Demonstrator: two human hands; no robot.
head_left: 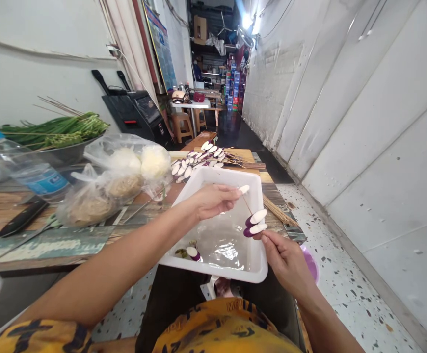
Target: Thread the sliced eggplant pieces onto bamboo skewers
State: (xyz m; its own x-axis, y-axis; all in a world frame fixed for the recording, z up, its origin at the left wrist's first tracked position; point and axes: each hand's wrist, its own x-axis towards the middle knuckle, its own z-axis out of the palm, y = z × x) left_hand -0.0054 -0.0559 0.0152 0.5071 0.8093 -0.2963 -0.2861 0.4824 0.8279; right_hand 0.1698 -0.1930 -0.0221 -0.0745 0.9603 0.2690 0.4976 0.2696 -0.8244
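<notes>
Over a white plastic basin with water in it, my left hand pinches an eggplant slice at the upper tip of a thin wooden skewer. Lower on that skewer sit two more purple-edged eggplant slices, close together. My right hand grips the skewer's lower end, just below them, beside the basin's right rim. A leftover purple-and-white eggplant piece lies in the basin's near left corner, next to green stem bits.
Skewered eggplant slices are piled behind the basin. Bare skewers lie to its right. On the left are plastic bags of food, a water bottle, a black-handled knife and a bowl of greens.
</notes>
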